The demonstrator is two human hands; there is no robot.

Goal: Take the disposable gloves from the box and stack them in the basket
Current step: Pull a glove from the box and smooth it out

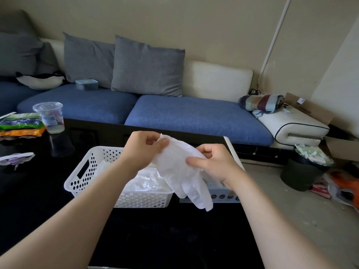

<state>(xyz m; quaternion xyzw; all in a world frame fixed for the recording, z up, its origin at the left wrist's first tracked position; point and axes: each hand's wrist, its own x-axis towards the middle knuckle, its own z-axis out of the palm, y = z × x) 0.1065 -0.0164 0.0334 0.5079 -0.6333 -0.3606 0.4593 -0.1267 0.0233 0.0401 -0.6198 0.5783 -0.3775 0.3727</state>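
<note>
White and nearly see-through, the glove (180, 171) hangs limp between both hands over the right end of the basket (81, 183), its fingers drooping past the rim in front of the box (223, 196). My left hand (143, 150) pinches the cuff with thumb and curled fingers; my right hand (211, 164) pinches the palm's edge. I judge it almost weightless, floppy and clingy, quick to crumple or tear, so I'd hold cuff and opposite edge, spreading it flat onto the pile (147, 181).
</note>
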